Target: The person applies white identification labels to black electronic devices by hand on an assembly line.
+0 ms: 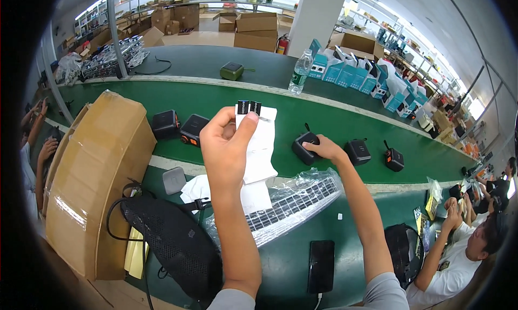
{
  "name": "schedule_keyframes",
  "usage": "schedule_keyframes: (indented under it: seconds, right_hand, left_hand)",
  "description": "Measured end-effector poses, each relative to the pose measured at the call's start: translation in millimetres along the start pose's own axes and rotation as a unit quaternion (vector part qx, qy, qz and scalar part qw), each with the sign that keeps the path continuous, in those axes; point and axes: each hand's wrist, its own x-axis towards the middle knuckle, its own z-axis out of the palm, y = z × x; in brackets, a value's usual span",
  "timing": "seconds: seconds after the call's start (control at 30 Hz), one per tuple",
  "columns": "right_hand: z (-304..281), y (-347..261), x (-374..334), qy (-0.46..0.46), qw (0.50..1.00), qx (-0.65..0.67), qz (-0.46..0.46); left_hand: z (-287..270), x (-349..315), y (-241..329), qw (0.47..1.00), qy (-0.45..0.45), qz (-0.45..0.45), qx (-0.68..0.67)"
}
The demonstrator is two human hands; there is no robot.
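Note:
Raised over the middle of the bench, my left hand (229, 140) pinches a white paper strip (261, 140) between thumb and fingers. Small black labels (243, 107) show at the strip's top edge, and its lower part hangs in folds. Farther right, my right hand (327, 149) grips a small boxy black device (304, 151) with a wrist loop, on the green belt (275, 106). Similar devices stand to its right, one plain black (357, 152) and one with orange parts (394, 159). Beyond my left hand are another black device (165, 124) and an orange-trimmed one (192, 130).
A large cardboard box (97, 186) stands at left, beside a black mesh bag (172, 240). A plastic-wrapped keyboard (294, 205) and a phone (321, 267) lie nearer me. Behind the belt stand a water bottle (300, 72) and blue cartons (353, 77). People work at both sides.

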Motion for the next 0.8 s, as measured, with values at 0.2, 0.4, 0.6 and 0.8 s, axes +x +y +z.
schedule_keyframes:
  seconds: [0.2, 0.4, 0.6, 0.8]
  right_hand:
    - [8, 1, -4, 0.064, 0.995, 0.078, 0.013]
    - [8, -21, -10, 0.103, 0.987, -0.117, 0.027]
    - [-30, 12, -31, 0.314, 0.941, 0.077, -0.104]
    - [-49, -73, -134, 0.231, 0.889, 0.336, -0.209]
  left_hand:
    - [4, 2, -3, 0.999, -0.008, 0.02, 0.036]
    - [-6, 6, -3, 1.0, -0.005, 0.018, 0.025]
    - [9, 2, -19, 0.989, -0.088, -0.005, 0.116]
    - [23, -2, -39, 0.937, -0.175, 0.093, 0.286]
